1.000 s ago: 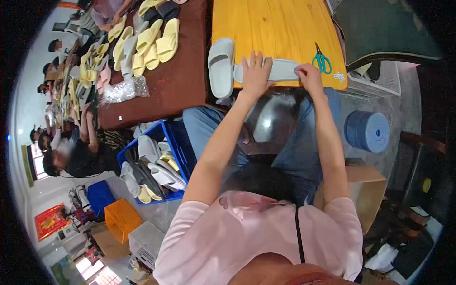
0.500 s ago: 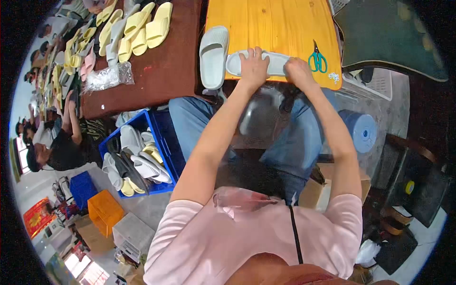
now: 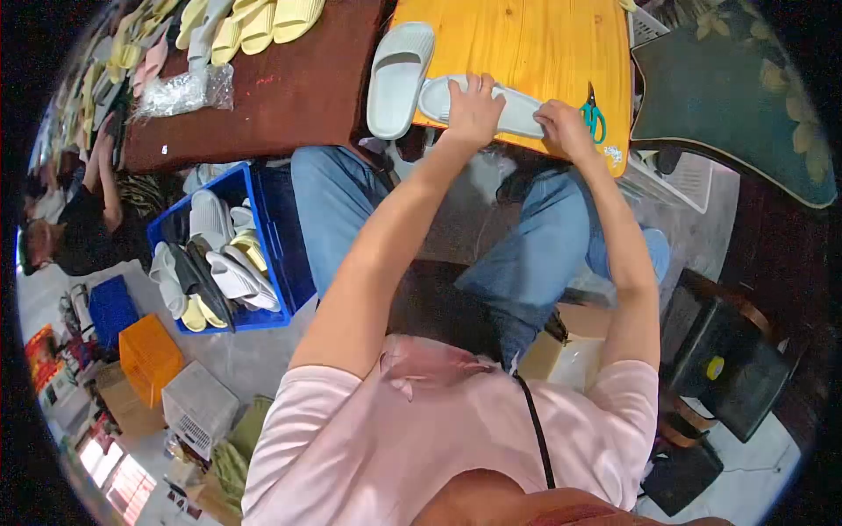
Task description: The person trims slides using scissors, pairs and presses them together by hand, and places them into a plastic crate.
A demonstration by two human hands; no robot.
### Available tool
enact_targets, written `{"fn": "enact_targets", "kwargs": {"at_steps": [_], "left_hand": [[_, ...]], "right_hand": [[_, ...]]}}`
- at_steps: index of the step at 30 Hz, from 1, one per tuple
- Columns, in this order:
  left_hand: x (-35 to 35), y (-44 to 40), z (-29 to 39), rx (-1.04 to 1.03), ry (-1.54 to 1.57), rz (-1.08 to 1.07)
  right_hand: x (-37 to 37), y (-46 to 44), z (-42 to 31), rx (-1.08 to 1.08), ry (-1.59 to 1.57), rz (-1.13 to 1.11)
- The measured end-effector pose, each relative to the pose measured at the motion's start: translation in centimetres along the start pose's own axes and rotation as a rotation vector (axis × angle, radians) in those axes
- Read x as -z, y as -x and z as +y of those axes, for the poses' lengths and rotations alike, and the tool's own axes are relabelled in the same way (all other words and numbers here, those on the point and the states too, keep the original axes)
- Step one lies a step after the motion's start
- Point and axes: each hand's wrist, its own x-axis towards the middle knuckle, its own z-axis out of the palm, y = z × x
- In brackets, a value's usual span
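A light grey slipper (image 3: 519, 114) lies sideways near the front edge of the yellow wooden table. My left hand (image 3: 474, 112) lies over its strap part and holds it down, fingers spread over the top. At the slipper's right end, my right hand (image 3: 566, 130) is closed with its fingertips on the sole's edge; whether a small thing is between them is hidden. A second grey slipper (image 3: 399, 83) sits just left, its toe end pointing away from me. Teal-handled scissors (image 3: 593, 118) lie right beside my right hand.
Small whitish bits (image 3: 613, 155) sit at the table's right corner. On the left, a brown-covered table (image 3: 263, 105) bears yellow slippers (image 3: 296, 17) and a clear plastic bag (image 3: 186, 92). Below it stands a blue crate (image 3: 267, 237) of slippers. Another person (image 3: 88, 219) works at far left.
The view has shifted, so the crate and left-hand table appear further left. My right hand's fingers have changed from a fist-like curl to a pinch at the slipper's end. My left hand stays on the slipper.
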Motion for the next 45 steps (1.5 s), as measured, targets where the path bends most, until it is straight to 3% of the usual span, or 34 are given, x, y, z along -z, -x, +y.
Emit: {"fn": "enact_targets", "kwargs": {"at_steps": [3, 5, 9, 11, 14, 18, 22, 23, 28, 29, 31, 32, 35, 37, 38, 40, 41, 45], "left_hand": [[0.3, 0.0, 0.2, 0.017, 0.010, -0.049], [0.3, 0.0, 0.2, 0.024, 0.002, -0.051], [1.3, 0.0, 0.2, 0.010, 0.000, -0.126], [1.3, 0.1, 0.1, 0.010, 0.006, -0.118], [0.3, 0.1, 0.2, 0.015, -0.022, -0.010], [0.2, 0.1, -0.1, -0.006, -0.013, -0.007], [1.1, 0.3, -0.3, -0.029, 0.090, -0.002], [1.1, 0.4, -0.3, -0.028, 0.094, 0.019], [1.4, 0.6, -2.9, -0.025, 0.267, 0.118], [0.6, 1.2, -3.5, -0.011, 0.256, 0.101], [1.3, 1.6, -4.6, 0.050, 0.277, 0.061], [2.0, 1.4, -4.9, 0.052, 0.261, -0.023], [-0.3, 1.6, -4.3, 0.023, 0.357, 0.002], [1.1, 4.0, -2.8, 0.063, 0.320, 0.112], [1.6, 4.8, -2.3, 0.094, 0.384, -0.013], [2.4, 7.4, -1.4, 0.124, 0.401, 0.008], [2.9, 8.9, -1.1, 0.160, 0.390, -0.020], [4.7, 14.8, -2.5, 0.239, 0.591, 0.036]], "right_hand": [[0.4, 0.2, -0.6, -0.037, 0.054, -0.031], [0.5, 0.0, -1.8, 0.034, 0.331, -0.072], [-1.5, 0.0, -0.9, 0.079, 0.335, 0.068], [-1.7, 0.1, -0.4, 0.052, 0.186, 0.167], [-1.3, 0.7, -0.2, -0.255, -0.053, 0.299], [1.8, 5.0, 3.1, -0.469, -0.013, 0.543], [4.9, 11.5, 6.3, -0.549, 0.493, 0.441], [5.5, 12.5, 5.7, -0.535, 0.575, 0.332], [4.8, 14.5, 7.4, -0.433, 0.466, 0.103], [5.3, 14.2, 6.6, -0.544, 0.519, -0.047], [5.4, 13.9, 7.5, -0.487, 0.561, -0.116], [5.4, 13.3, 7.5, -0.580, 0.604, -0.111], [5.8, 8.6, 4.7, -0.638, 0.556, -0.056], [5.6, 3.5, -0.7, -0.509, 0.423, 0.082], [3.6, 1.8, 0.0, -0.214, 0.346, 0.178], [0.2, -3.4, -3.0, -0.158, 0.051, 0.218], [-0.3, -6.4, -6.2, -0.231, -0.063, 0.116], [-5.2, -16.3, -9.8, 0.005, -0.111, 0.034]]}}
